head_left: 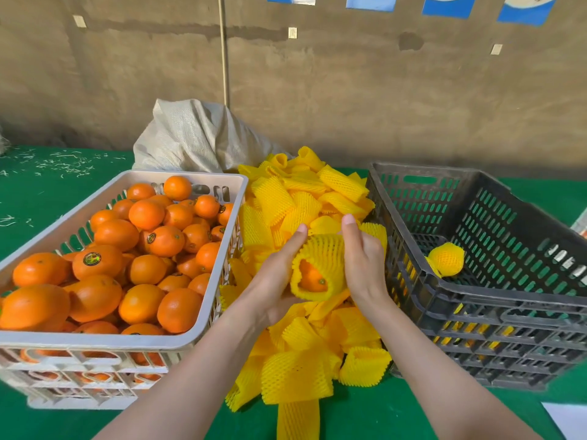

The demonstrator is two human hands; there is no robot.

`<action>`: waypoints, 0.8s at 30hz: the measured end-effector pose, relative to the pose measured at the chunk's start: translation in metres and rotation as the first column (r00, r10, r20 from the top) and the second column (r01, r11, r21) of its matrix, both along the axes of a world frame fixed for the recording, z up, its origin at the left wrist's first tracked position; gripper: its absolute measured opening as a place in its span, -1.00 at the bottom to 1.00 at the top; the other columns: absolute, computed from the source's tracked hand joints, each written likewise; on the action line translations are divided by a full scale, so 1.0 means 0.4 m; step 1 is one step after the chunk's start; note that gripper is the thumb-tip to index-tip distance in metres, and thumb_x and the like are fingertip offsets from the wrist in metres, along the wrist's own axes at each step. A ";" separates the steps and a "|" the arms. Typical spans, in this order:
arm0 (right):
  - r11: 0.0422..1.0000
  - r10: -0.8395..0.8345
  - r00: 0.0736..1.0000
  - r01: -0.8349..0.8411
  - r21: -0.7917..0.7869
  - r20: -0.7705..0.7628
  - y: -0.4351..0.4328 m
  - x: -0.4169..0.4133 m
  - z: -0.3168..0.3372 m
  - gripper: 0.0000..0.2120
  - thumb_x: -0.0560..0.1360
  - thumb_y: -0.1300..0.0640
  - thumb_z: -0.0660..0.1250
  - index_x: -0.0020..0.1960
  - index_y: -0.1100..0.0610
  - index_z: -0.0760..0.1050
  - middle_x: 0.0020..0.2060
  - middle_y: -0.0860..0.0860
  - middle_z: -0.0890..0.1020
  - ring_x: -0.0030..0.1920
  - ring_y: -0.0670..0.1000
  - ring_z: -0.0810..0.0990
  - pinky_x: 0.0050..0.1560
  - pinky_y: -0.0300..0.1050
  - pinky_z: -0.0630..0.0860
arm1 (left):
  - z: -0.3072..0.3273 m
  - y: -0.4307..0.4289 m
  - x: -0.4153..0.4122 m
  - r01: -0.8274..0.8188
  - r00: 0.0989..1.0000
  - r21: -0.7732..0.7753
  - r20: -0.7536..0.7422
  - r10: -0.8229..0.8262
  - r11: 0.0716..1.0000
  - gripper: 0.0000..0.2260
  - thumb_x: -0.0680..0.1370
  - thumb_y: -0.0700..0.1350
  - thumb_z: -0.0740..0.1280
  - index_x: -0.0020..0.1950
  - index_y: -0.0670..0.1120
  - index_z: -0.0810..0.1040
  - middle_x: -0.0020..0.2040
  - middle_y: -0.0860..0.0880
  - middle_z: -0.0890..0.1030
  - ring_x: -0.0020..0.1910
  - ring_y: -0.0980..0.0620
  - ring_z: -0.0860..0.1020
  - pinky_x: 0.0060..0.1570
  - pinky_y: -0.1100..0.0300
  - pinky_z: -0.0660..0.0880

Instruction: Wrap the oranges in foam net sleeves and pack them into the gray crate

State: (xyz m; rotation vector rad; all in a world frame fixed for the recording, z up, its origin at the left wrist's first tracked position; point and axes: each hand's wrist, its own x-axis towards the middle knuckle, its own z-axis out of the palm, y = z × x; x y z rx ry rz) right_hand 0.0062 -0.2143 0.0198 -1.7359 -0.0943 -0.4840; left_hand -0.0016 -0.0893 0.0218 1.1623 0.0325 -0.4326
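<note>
Between my hands is an orange (313, 278) partly inside a yellow foam net sleeve (324, 252); its open end faces me and shows the fruit. My left hand (276, 277) cups the sleeve from the left and below. My right hand (362, 258) holds it from the right, fingers curled round its far side. A white crate (190, 339) at left is heaped with bare oranges (139, 249). The gray crate (476, 300) at right holds one sleeved orange (446, 259) on its floor.
A pile of loose yellow foam sleeves (305, 198) lies on the green table (47, 192) between the two crates. A gray woven sack (197, 138) sits behind the pile against a brown wall. White paper (568, 419) shows at the bottom right corner.
</note>
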 end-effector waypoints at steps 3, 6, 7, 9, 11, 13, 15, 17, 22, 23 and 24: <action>0.992 0.054 0.998 -0.057 0.113 0.036 -0.006 0.016 0.002 -0.56 0.55 -0.03 0.18 -0.40 0.20 0.25 -0.43 0.11 0.27 -0.36 0.08 0.26 -0.32 0.03 0.21 | -0.012 -0.011 0.005 -0.016 0.996 -0.020 -0.084 0.015 1.000 -0.51 0.37 0.29 0.27 0.14 0.00 0.59 -0.02 -0.07 0.70 -0.07 -0.05 0.65 -0.21 0.07 0.56; 0.984 0.123 0.989 -0.132 0.119 0.076 -0.008 0.019 -0.002 -0.67 0.49 0.01 0.18 -0.39 0.11 0.22 -0.42 0.08 0.25 -0.34 0.08 0.24 -0.32 -0.06 0.17 | -0.001 -0.016 0.005 -0.018 0.983 -0.072 -0.182 0.004 0.997 -0.59 0.42 0.26 0.27 0.04 -0.02 0.60 -0.16 -0.12 0.70 -0.18 -0.09 0.62 -0.23 0.08 0.50; 0.982 0.130 0.988 -0.140 0.124 0.084 -0.011 0.020 -0.003 -0.67 0.48 0.02 0.19 -0.39 0.12 0.22 -0.43 0.08 0.25 -0.34 0.08 0.24 -0.33 -0.07 0.17 | 0.000 -0.018 0.006 -0.025 0.983 -0.063 -0.184 0.013 0.998 -0.56 0.38 0.26 0.30 0.06 -0.03 0.59 -0.14 -0.14 0.70 -0.14 -0.12 0.62 -0.20 0.05 0.50; 0.976 0.139 0.986 -0.153 0.155 0.093 -0.018 0.025 -0.004 -0.68 0.47 0.05 0.20 -0.39 0.14 0.22 -0.43 0.08 0.24 -0.36 0.07 0.23 -0.34 -0.09 0.16 | -0.003 -0.022 0.008 -0.020 0.985 -0.045 -0.174 0.012 0.999 -0.40 0.26 0.27 0.33 0.20 -0.02 0.57 0.01 -0.17 0.68 0.01 -0.17 0.60 -0.08 -0.02 0.50; 0.965 0.155 0.984 -0.170 0.197 0.090 -0.021 0.029 -0.003 -0.69 0.46 0.06 0.20 -0.39 0.14 0.22 -0.44 0.05 0.25 -0.37 0.03 0.24 -0.34 -0.11 0.16 | -0.005 -0.027 0.007 -0.014 0.984 -0.053 -0.178 0.005 0.998 -0.31 0.21 0.27 0.34 0.27 -0.02 0.54 0.11 -0.17 0.65 0.10 -0.18 0.57 0.00 -0.05 0.49; 0.964 0.172 0.981 -0.186 0.190 0.086 -0.020 0.029 -0.006 -0.73 0.45 0.05 0.20 -0.37 0.14 0.29 -0.43 -0.01 0.34 -0.35 -0.04 0.32 -0.30 -0.15 0.23 | -0.006 -0.027 0.010 -0.038 0.980 -0.079 -0.198 0.022 0.996 -0.35 0.22 0.26 0.35 0.24 -0.02 0.55 0.09 -0.16 0.65 0.06 -0.16 0.57 -0.02 -0.01 0.49; 0.979 0.178 0.983 -0.182 0.094 0.050 -0.021 0.025 -0.012 -0.77 0.46 -0.04 0.18 -0.19 0.10 0.48 -0.27 -0.11 0.52 -0.18 -0.13 0.50 -0.15 -0.23 0.38 | -0.007 -0.022 0.017 -0.062 0.977 -0.100 -0.207 0.040 0.993 -0.51 0.32 0.26 0.33 0.10 -0.02 0.59 -0.08 -0.13 0.69 -0.03 -0.13 0.58 -0.06 0.04 0.48; 0.964 0.266 0.964 -0.266 0.003 0.024 -0.036 0.018 -0.019 -0.56 0.45 -0.28 0.17 0.17 -0.02 0.47 0.11 -0.13 0.55 0.14 -0.23 0.49 0.09 -0.28 0.42 | -0.008 -0.010 0.031 -0.116 0.970 -0.089 -0.223 0.094 0.989 -0.65 0.44 0.26 0.28 -0.02 0.01 0.58 -0.25 -0.10 0.70 -0.06 -0.13 0.55 -0.07 0.02 0.44; 0.794 0.552 0.834 -0.517 -0.320 0.023 -0.051 -0.013 -0.013 -0.01 0.25 -0.42 0.34 0.51 -0.10 0.00 0.51 -0.15 0.09 0.50 -0.16 0.05 0.43 -0.26 0.16 | 0.007 0.017 0.059 -0.139 0.976 0.018 -0.166 0.140 0.990 -0.52 0.48 0.31 0.23 0.20 0.00 0.53 -0.04 -0.14 0.69 0.00 -0.14 0.61 -0.06 -0.03 0.52; 0.772 0.561 0.828 -0.508 -0.381 0.032 -0.047 -0.017 -0.011 0.01 0.23 -0.35 0.40 0.51 -0.12 -0.03 0.52 -0.16 0.06 0.51 -0.15 0.03 0.44 -0.25 0.15 | 0.010 0.016 0.059 -0.127 0.979 0.029 -0.156 0.130 0.991 -0.53 0.48 0.31 0.23 0.18 0.01 0.54 -0.07 -0.13 0.70 -0.05 -0.12 0.64 -0.13 -0.02 0.54; 0.768 0.552 0.832 -0.484 -0.420 0.051 -0.042 -0.020 -0.009 0.00 0.23 -0.28 0.46 0.50 -0.14 -0.01 0.51 -0.16 0.09 0.50 -0.16 0.05 0.43 -0.25 0.17 | 0.013 0.013 0.057 -0.119 0.980 0.031 -0.154 0.123 0.992 -0.54 0.48 0.31 0.24 0.16 0.01 0.56 -0.10 -0.11 0.71 -0.08 -0.11 0.65 -0.19 0.01 0.55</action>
